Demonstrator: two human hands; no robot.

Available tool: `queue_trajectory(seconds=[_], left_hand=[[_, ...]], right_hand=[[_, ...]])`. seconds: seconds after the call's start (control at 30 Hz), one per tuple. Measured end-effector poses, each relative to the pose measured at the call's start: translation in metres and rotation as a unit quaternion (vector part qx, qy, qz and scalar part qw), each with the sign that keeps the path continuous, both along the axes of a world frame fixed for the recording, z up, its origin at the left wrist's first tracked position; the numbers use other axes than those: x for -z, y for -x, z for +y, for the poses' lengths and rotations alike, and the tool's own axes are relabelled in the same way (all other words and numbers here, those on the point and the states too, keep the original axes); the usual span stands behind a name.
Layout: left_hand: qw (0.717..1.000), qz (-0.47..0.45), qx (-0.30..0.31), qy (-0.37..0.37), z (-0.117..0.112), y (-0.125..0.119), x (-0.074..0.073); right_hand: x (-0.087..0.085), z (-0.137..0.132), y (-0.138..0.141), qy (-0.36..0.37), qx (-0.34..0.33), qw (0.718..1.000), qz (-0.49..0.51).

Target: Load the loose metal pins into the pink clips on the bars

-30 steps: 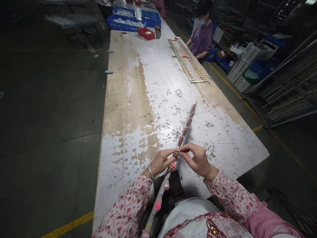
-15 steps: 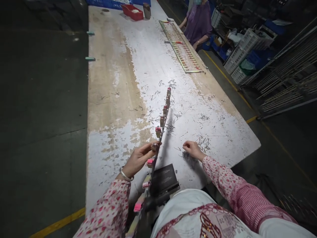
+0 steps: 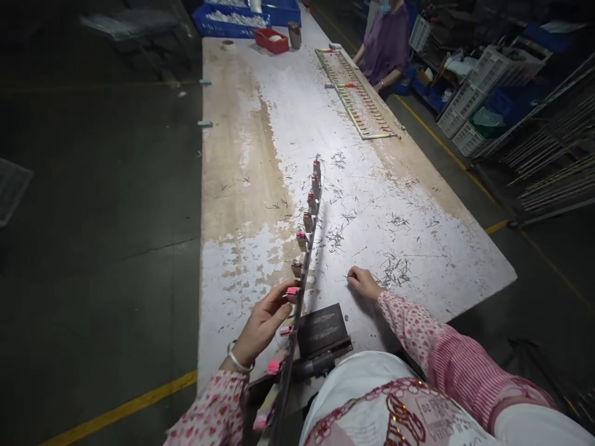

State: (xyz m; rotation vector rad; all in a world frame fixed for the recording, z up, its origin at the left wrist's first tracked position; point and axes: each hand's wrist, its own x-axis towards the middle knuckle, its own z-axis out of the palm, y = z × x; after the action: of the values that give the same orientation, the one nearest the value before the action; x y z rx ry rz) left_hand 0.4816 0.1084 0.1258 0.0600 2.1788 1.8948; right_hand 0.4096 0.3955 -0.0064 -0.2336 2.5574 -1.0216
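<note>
A long thin dark bar (image 3: 310,244) runs away from my body, carrying a row of small pink-topped pieces, some with tan bodies. My left hand (image 3: 263,319) has its thumb and fingers around one pink-topped piece (image 3: 292,293) on the bar's left side. Over the table, right of the bar, my right hand (image 3: 364,282) is pinched on a thin metal pin that pokes out leftward from the fingertips. Loose thin pins (image 3: 394,270) lie scattered beyond that hand. A dark metal block (image 3: 324,329) stands beneath the bar, close to my body.
The worn white table (image 3: 242,260) extends forward. On its far right lies a rectangular frame (image 3: 348,102) with rows of small pieces, beside a person in purple (image 3: 383,46). A red tray (image 3: 271,41) and blue bins (image 3: 230,21) are at the far end. White crates (image 3: 478,87) are stacked at right.
My left hand has shifted along the bar toward me, from a tan piece to a pink-topped one. My right hand stays pinched, and a pin now shows at its fingertips. The view has swung left.
</note>
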Motion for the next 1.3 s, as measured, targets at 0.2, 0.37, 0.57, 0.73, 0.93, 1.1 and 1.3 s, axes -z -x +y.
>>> queue_trajectory(seconds=[0.2, 0.37, 0.57, 0.73, 0.93, 1.1, 1.3], left_hand=[[0.988, 0.085, 0.107, 0.07, 0.005, 0.019, -0.004], [0.98, 0.132, 0.108, 0.102, 0.011, 0.022, -0.003], [0.978, 0.161, 0.072, 0.107, 0.016, 0.02, 0.004], [0.975, 0.179, 0.057, 0.117, 0.016, 0.02, 0.007], [0.971, 0.194, 0.05, 0.127, 0.016, 0.02, 0.012], [0.969, 0.206, 0.046, 0.13, 0.015, 0.021, 0.014], [0.973, 0.184, 0.054, 0.125, 0.015, 0.02, 0.012]], right_hand=[[-0.101, -0.012, -0.005, 0.269, -0.062, 0.961, -0.001], [-0.179, -0.043, -0.018, 0.309, -0.124, 0.937, 0.105], [-0.201, -0.069, -0.029, 0.235, -0.124, 0.925, 0.272], [-0.204, -0.076, -0.028, 0.181, -0.167, 0.916, 0.318], [-0.207, -0.083, -0.027, 0.16, -0.192, 0.909, 0.332], [-0.207, -0.087, -0.027, 0.131, -0.219, 0.902, 0.349], [-0.213, -0.09, -0.029, 0.086, -0.24, 0.899, 0.356]])
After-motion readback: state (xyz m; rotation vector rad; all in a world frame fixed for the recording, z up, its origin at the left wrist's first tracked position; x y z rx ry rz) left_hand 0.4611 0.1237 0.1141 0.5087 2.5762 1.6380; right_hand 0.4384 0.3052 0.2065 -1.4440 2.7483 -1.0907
